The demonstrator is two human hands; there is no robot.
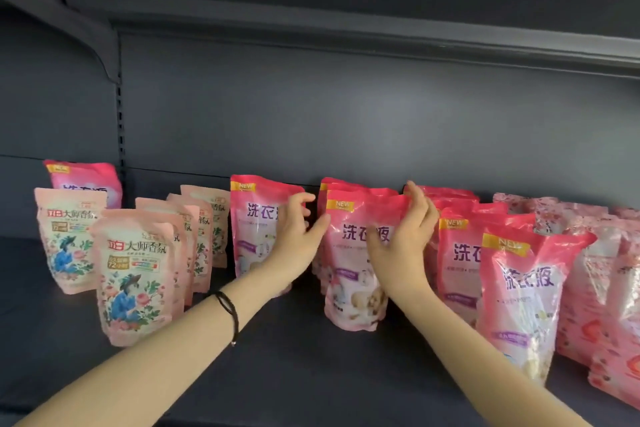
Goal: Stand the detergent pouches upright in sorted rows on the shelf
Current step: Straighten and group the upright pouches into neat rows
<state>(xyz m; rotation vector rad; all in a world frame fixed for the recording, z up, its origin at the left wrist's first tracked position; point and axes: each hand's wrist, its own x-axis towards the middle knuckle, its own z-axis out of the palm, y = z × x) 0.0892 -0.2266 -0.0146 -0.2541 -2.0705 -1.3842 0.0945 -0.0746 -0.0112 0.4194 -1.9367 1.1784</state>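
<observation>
Several bright pink detergent pouches stand on the dark shelf point(277, 357). My right hand point(408, 236) grips the top right corner of the front middle pouch point(349, 274), thumb on its face and fingers behind it. My left hand point(298, 236) hovers with loosely spread fingers in front of another bright pink pouch point(254, 229), and its thumb reaches the middle pouch's left edge. More bright pink pouches stand in rows behind the middle pouch and to the right, the nearest pouch point(523, 298) leaning forward. A row of pale floral pouches point(135, 274) stands at the left.
Pink patterned pouches point(602, 288) crowd the right end of the shelf. One pale floral pouch point(65, 239) and a bright pink one point(86, 180) stand at the far left. A slotted upright point(119, 132) divides the back wall; an upper shelf point(346, 28) overhangs.
</observation>
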